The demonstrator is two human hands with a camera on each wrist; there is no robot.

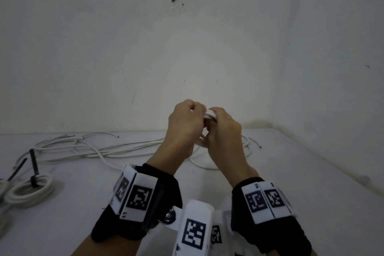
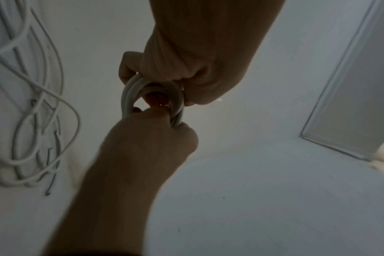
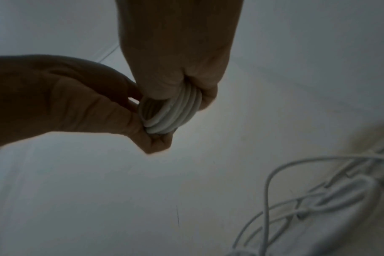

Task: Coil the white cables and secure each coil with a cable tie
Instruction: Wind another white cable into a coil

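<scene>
With my left hand [image 1: 185, 122] and right hand [image 1: 223, 129] both clenched around the small white coil [image 3: 171, 112] held up between them, I risk the springy, untied turns fanning apart if either grip loosens.

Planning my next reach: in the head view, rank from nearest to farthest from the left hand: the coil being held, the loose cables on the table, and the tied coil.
1. Held coil: gripped between left hand and right hand.
2. Loose cables: spread on the table, left of the hands.
3. Tied coil: far left, with a black cable tie.
</scene>
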